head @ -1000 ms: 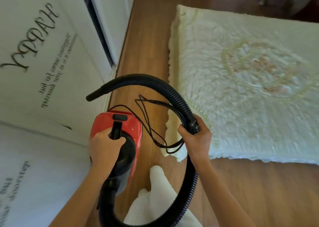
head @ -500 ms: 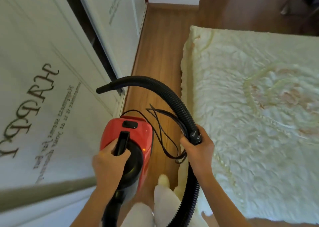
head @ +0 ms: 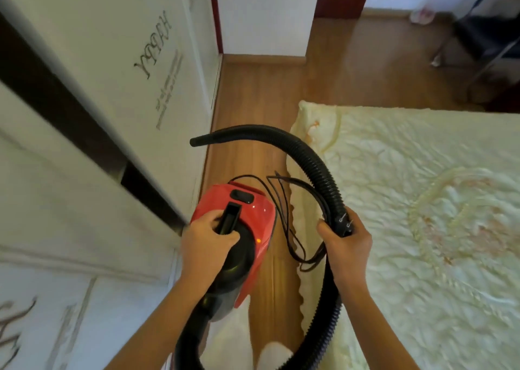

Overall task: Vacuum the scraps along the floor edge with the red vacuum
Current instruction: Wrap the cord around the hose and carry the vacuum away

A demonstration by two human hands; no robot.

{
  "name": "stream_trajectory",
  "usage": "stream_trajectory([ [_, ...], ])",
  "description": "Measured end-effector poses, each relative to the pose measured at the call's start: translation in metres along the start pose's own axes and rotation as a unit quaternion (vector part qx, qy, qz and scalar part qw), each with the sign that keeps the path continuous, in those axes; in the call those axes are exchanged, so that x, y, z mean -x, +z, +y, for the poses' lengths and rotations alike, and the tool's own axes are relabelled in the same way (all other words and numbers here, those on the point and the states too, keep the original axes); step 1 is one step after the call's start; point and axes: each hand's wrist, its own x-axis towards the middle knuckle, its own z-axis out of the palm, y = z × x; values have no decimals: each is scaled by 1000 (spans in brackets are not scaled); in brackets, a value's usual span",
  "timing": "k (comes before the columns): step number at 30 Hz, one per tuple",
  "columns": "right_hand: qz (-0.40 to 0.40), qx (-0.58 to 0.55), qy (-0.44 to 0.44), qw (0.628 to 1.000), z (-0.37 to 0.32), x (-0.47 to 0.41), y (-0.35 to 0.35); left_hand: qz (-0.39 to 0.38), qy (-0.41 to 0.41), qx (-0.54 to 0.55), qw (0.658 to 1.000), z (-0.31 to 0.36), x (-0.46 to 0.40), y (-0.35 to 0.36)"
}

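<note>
While left hand [head: 206,240] grips one red vacuum [head: 247,220], right hand [head: 344,238] fingers clasp one hose [head: 315,158].

Wooden floor [head: 253,102]: cream quilted mat [head: 422,200] lying flat on it, right of wardrobe [head: 112,74].

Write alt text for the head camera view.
A person carries a red vacuum by its handle in the left hand; the right hand grips its black hose and cord, between white wardrobe and cream rug.

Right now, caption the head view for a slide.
Left hand grips the red vacuum by its handle; right hand holds the black hose and cord beside the cream rug.
</note>
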Motion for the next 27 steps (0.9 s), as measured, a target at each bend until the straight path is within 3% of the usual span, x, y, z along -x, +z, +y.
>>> stream_trajectory([
  [11,35,3,29,999,-42,-214,116,-118,-70,-6,990,58,-274,66],
  [18,-10,13,37,999,-76,-381,178,-107,-111,-19,988,117,-421,115],
  [27,-19,2,26,999,-133,-561,259,-78,-64,-5,995,194,-592,151],
])
